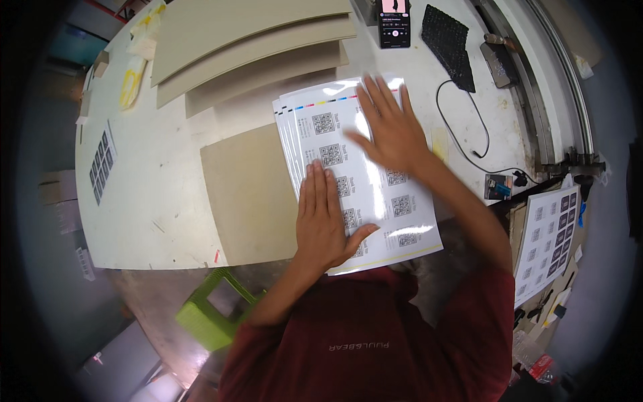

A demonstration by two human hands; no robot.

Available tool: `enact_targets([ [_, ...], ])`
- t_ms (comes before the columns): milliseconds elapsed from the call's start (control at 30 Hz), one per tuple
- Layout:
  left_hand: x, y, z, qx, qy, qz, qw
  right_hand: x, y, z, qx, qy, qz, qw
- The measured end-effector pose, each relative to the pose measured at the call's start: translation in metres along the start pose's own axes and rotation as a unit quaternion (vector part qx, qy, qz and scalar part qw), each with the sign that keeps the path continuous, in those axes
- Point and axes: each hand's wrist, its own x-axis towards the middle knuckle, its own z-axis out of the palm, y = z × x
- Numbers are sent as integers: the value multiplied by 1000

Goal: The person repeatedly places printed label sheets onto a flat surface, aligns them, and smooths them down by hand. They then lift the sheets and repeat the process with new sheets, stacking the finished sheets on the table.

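A small fanned stack of glossy white printed sheets (372, 201) with rows of square black codes lies near the table's front edge. Flat on the lower left part of the top sheet rests my left hand (323, 218), fingers together and pointing away from me, thumb out to the right. My right hand (392, 127) lies across the sheet's upper right part with its fingers spread, slightly blurred. Neither hand grips anything. Partly under the sheets, to the left, is a beige board (244, 194).
Large beige boards (254, 40) are stacked at the back. A phone (394, 24), a black textured piece (447, 41) and a black cable (462, 141) lie at the back right. More printed sheets (546, 234) hang at right. A green stool (207, 315) stands below the left front edge.
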Motion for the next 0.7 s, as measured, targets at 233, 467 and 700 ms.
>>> enact_targets([
  [233, 0, 0, -1, -8, -13, -4, 1000, -106, -38, -43, 100, -124, -72, 985],
  [467, 3, 5, -2, 34, 10, -7, 999, -21, 14, -4, 4, 29, 71, 997],
  [700, 1, -1, 8, 20, 11, 7, 1000, -197, -65, -59, 95, -137, 132, 977],
])
